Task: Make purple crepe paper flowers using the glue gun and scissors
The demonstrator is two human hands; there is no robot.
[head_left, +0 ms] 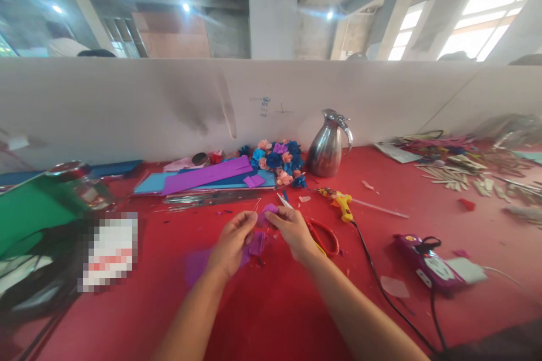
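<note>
Tabletop red at the near middle, with a purple power strip near right and a purple sheet partly under the left hand. A purple scrap lies just right of that hand. The left grip is nearly closed, thumb and forefinger pinching the left edge of a small purple piece. The right hand has its grip closed on the piece's right side, thumb on top. So the piece sits between both hands, at the middle. Scissors lie just right of the right hand, blade tips showing beyond it. Farther right is a yellow glue gun. Beyond the hands, wires lie left, then stacked sheets; flowers cluster at the far middle, just left of a steel jug.
</note>
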